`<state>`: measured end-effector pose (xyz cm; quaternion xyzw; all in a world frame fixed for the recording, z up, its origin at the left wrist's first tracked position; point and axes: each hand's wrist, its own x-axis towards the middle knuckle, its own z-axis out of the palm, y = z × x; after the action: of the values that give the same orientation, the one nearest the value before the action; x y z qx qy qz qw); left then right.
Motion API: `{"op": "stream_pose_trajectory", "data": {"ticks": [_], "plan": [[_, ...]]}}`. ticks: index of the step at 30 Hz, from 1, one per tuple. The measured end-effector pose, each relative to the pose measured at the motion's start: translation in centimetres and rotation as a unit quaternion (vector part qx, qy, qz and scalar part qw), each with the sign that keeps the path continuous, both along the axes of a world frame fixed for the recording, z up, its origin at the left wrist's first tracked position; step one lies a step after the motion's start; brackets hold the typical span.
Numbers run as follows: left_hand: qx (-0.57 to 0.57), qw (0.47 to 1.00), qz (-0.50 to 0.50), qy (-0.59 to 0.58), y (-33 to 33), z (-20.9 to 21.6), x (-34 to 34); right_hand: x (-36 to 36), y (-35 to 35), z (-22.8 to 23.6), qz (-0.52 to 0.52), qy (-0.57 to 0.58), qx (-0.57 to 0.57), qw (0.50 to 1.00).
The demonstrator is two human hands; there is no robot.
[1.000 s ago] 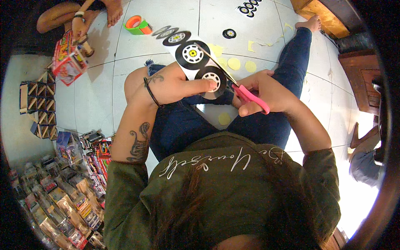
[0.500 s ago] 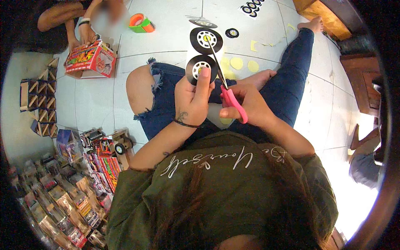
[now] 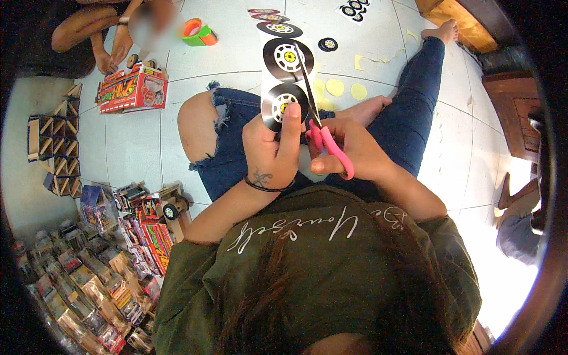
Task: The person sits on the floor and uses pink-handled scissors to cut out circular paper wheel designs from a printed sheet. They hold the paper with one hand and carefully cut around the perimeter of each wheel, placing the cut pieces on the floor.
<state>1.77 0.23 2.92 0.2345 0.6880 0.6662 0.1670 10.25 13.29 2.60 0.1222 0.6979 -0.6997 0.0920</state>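
My left hand [image 3: 273,148] pinches the lower end of a white paper strip [image 3: 286,74] printed with black wheel discs, held upright above my lap. My right hand [image 3: 349,151] grips pink-handled scissors [image 3: 322,133], and their blades run up along the right edge of the strip beside the two printed wheels. I sit on the floor in torn blue jeans, one knee bare at the left.
Cut-out wheels [image 3: 327,44] and yellow paper circles [image 3: 335,87] lie on the white tiles ahead. Another person's hands [image 3: 109,56] work on a red cardboard toy truck [image 3: 131,90] at far left, near orange-green tape rolls [image 3: 198,31]. Piles of paper toy vehicles [image 3: 100,254] crowd the lower left; wooden furniture [image 3: 461,21] stands right.
My left hand has turned the wheel strip upright and raised it. The scissors have moved up along its right edge. The view has shifted, bringing the red toy truck closer in.
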Motion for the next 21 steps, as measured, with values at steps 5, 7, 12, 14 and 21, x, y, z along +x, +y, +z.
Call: {"op": "stream_pose_trajectory", "data": {"ticks": [5, 7, 12, 14, 21], "plan": [[-0.019, 0.998, 0.002, 0.059, 0.07, 0.1, 0.03, 0.03, 0.03, 0.0, 0.006, -0.003, -0.018, 1.0], [-0.013, 0.998, 0.005, 0.06, 0.11, -0.01, 0.06, 0.08, 0.06, -0.04, 0.02, -0.001, 0.007, 1.0], [-0.015, 0.999, 0.006, 0.049, 0.17, -0.13, 0.14, 0.14, -0.09, -0.14, 0.002, 0.016, 0.006, 1.0], [-0.012, 0.998, 0.009, 0.06, 0.18, -0.09, 0.18, 0.13, -0.04, -0.16, 0.002, 0.01, 0.016, 1.0], [0.005, 1.0, 0.011, 0.025, 0.3, 0.15, 0.38, 0.12, -0.64, -0.47, -0.027, 0.011, 0.017, 0.999]]}}
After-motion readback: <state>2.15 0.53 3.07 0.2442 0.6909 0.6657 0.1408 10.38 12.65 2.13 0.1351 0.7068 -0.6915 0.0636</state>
